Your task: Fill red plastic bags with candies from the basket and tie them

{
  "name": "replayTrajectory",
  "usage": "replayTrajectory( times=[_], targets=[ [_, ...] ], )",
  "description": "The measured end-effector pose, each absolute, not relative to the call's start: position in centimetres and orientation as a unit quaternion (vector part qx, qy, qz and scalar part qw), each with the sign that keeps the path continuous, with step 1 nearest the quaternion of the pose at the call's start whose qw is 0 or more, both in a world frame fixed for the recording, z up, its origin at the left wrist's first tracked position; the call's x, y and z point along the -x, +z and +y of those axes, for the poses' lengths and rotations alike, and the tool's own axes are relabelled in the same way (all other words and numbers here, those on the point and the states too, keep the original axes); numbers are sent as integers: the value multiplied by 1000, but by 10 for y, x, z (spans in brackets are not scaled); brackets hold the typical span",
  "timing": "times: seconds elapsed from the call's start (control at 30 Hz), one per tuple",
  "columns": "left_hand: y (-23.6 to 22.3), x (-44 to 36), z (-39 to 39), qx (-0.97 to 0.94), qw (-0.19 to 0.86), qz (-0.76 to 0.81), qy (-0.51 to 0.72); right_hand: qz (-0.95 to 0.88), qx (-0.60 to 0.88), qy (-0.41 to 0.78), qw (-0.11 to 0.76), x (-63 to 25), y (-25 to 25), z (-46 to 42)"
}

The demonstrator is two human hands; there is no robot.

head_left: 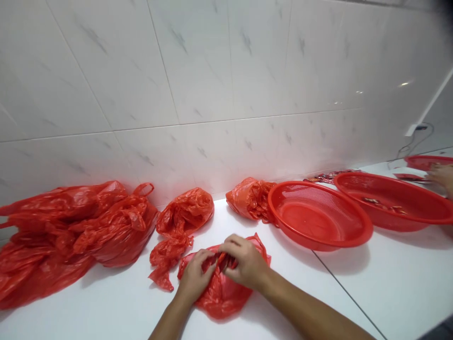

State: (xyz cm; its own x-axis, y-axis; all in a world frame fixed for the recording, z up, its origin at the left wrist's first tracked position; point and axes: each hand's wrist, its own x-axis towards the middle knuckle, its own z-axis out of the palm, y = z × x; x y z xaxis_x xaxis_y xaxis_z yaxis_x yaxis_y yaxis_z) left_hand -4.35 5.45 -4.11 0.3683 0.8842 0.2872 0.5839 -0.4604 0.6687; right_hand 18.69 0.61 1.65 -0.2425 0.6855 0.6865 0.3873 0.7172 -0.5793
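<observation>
Along a white marble-patterned tile wall [212, 71], a long white counter [347, 293], with everything laid out in one row, likely to keep it all within reach. At the far left, a large heap of crumpled red plastic bags [71, 236], pushed against the wall, apparently out of the working space. Next along, a crumpled red bag [184, 212] and a bundled red bag [249, 198], lying apart, perhaps to stop them tangling. To their right, two red perforated plastic baskets [318, 215] [392, 200], overlapping at the rims, the farther one with a few small red packets [384, 205] inside. Beyond them, a co-worker's hand [442, 174], well away from the rest. Front and centre, directly before the person, a flattened red plastic bag [222, 297], placed where both hands meet it. Left hand [194, 276] and right hand [246, 262] both in a narrow grip, close together, fingertips pinching a gathered fold of that bag, seemingly to bunch the thin film. Anything inside the fold hidden by the fingers.
</observation>
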Motion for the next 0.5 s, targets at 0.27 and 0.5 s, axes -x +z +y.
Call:
replayTrajectory(
  times=[0.27,0.5],
  targets=[
    [-43,42,52,-791,224,474,315,-763,471,251,365,-182,-39,18],
    [-39,38,50,-790,214,484,309,-760,473,305,325,-192,-35,23]
  ],
)
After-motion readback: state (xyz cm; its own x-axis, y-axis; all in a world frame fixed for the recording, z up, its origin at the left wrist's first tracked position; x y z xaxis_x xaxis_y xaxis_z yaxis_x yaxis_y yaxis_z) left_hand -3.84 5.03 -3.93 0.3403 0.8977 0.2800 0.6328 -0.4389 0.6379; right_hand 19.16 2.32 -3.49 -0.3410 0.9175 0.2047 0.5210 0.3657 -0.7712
